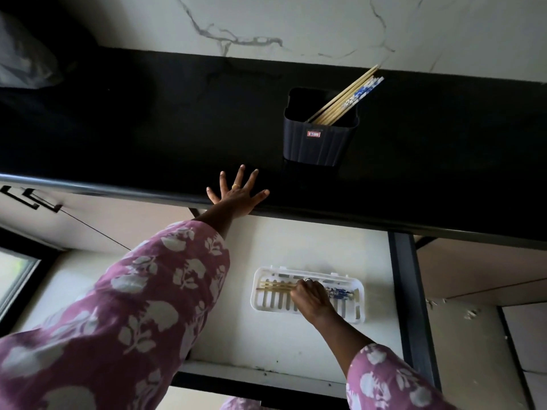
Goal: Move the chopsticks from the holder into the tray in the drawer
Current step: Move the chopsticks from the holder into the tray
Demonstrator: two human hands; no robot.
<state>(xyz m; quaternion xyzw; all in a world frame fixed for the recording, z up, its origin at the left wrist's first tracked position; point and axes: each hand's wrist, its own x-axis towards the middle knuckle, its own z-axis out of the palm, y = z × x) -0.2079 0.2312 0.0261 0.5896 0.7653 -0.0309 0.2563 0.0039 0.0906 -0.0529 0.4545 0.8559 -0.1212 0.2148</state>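
Remaining chopsticks [344,97] lean up-right in holder [319,140], nearer the splayed, empty left hand [236,193]; right hand [310,297] pinches chopsticks in tray [359,303].

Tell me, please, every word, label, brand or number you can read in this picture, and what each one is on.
No text can be read here.
Small red and white label on the front of the black holder: print too small and blurred to read.
Chopsticks in the white tray: blue pattern only, no lettering.
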